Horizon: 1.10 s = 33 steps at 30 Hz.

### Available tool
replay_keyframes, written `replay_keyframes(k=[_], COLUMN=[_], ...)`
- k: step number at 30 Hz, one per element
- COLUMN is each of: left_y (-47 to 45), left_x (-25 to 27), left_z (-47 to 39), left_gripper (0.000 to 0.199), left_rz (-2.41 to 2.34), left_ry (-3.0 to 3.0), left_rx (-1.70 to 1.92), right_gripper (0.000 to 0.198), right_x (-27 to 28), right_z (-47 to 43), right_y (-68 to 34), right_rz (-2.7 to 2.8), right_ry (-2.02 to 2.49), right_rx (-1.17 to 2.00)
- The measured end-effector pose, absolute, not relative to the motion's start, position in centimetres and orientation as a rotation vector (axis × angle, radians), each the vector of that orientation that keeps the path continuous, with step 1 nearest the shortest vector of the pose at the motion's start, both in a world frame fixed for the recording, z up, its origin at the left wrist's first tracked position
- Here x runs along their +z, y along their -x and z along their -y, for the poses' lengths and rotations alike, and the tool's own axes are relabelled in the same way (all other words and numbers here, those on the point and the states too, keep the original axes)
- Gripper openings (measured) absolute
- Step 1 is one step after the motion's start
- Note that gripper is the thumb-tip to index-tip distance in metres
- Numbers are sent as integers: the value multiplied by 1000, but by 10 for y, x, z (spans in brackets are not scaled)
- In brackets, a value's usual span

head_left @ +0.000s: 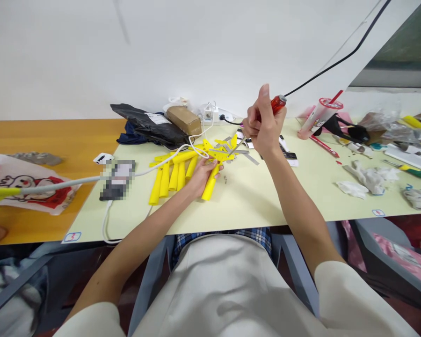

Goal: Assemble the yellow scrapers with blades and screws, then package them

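Observation:
My left hand [204, 178] is closed round a yellow plastic handle [209, 186], a tube with a wider flat head, held just above or on the table. My right hand [264, 121] grips a screwdriver [278, 104] by its red handle, thumb pointing up. The screwdriver's shaft slants down to the left, its tip at the head of the yellow piece. To the left of my left hand lie several more yellow handles [164, 179] in a row. Behind it are more yellow parts and flat grey metal strips [251, 159]. Whether the tip sits in a screw is too small to tell.
A white cable [154, 169] crosses from the left over the yellow parts. Left are a pixelated dark device [118, 180] and a black bag [154, 126]; behind stands a cardboard box [184, 120]. Right are a drink cup [319, 117], red marker [324, 146] and crumpled tissues [372, 177].

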<state>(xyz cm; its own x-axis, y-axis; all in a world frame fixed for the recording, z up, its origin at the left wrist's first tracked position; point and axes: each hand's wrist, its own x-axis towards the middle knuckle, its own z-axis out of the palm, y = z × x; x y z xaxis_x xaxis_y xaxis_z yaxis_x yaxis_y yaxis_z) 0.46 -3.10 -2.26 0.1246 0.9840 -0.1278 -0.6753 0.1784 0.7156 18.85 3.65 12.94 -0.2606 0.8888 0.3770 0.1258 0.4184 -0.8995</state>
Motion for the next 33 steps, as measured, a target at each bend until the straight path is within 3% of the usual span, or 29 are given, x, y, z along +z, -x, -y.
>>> replay_keyframes(k=[14,26,33], left_y=[-5,-6,-8], left_x=[-22,-27,-31], left_z=[31,32,34], left_gripper=[46,46,50], left_rz=[-681,-656,-675], left_ry=[-555,-560,-548], left_rx=[1302,1293,1283], right_gripper=[78,66,65], right_x=[129,127,122], right_z=[-18,-23,-12], right_y=[-174,-184,-190], right_rz=[1394,1579,1732], right_ry=[706,512,770], right_rx=[961,1127,806])
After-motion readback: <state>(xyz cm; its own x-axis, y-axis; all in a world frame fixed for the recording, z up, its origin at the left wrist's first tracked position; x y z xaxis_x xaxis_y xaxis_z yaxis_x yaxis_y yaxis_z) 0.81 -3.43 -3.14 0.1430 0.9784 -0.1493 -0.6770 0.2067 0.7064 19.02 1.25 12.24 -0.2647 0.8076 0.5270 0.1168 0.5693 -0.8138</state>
